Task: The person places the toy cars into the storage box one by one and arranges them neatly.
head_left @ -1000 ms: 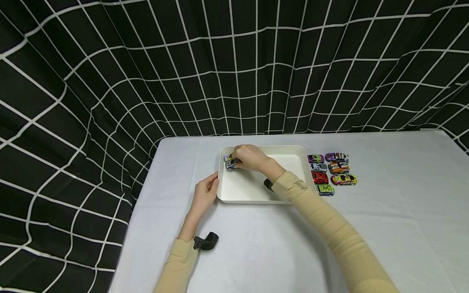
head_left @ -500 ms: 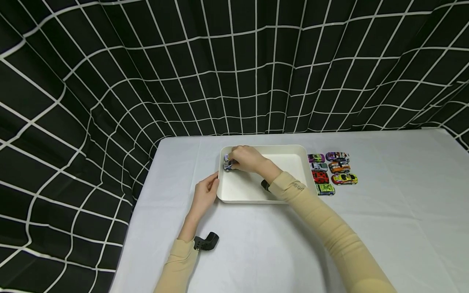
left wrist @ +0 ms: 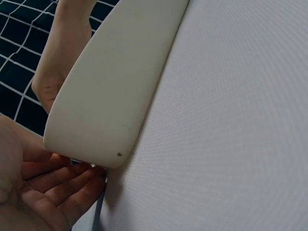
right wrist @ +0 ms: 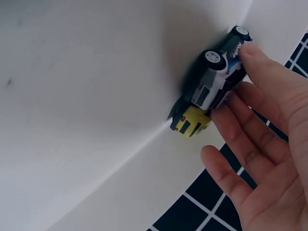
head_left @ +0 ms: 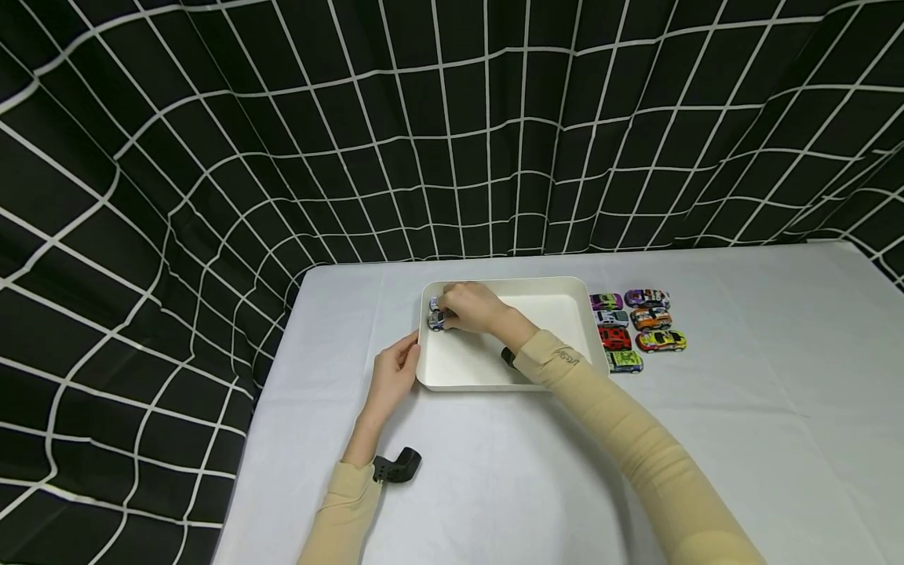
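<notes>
Though rectangular, round-cornered white tray (head_left: 469, 362)

Wrinkled beige sleeves (head_left: 628, 447), dark lettering (head_left: 567, 357) on the right cuff (head_left: 540, 349); black strap (head_left: 384, 469) with bent casing (head_left: 406, 464) at the left cuff (head_left: 351, 477).

A table (head_left: 763, 439) draped in white cloth bears a shallow white rectangular tray (head_left: 487, 365). Just beside its right wall stand seven multicoloured toy cars (head_left: 615, 338) in two columns, four nearer the tray, three farther out.

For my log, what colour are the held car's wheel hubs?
White hubs, best in the right wrist view.
</notes>
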The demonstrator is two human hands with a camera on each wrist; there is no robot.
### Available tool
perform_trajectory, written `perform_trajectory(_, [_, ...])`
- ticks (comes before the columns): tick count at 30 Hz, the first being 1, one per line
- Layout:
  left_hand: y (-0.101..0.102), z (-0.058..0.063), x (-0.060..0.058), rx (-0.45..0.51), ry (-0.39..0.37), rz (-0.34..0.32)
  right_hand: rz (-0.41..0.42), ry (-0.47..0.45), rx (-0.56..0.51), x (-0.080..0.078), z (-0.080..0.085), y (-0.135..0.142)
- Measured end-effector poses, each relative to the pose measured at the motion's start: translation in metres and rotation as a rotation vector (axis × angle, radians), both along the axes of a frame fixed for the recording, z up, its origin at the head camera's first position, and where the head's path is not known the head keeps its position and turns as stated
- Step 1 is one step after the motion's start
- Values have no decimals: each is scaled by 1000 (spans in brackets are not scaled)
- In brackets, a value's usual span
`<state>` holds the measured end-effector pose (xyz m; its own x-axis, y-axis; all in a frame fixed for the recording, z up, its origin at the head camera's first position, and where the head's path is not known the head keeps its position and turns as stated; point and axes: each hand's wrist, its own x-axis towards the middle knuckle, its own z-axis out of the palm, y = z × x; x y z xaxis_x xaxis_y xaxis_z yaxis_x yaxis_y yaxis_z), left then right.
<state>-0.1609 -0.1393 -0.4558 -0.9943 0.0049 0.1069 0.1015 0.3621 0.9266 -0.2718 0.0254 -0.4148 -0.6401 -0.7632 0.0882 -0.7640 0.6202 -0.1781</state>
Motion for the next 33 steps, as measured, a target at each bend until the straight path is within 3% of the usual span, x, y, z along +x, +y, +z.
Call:
perform_trajectory(13, [0, -1, 0, -8, -23, 12, 3, 114, 11, 15, 28, 30])
perform_trajectory(24, [1, -1, 0, -1, -9, 11, -24, 225, -22, 27, 37, 98])
perform_trajectory(33, [1, -1, 1, 6, -19, 9, -98, 231, -32, 42, 37, 161])
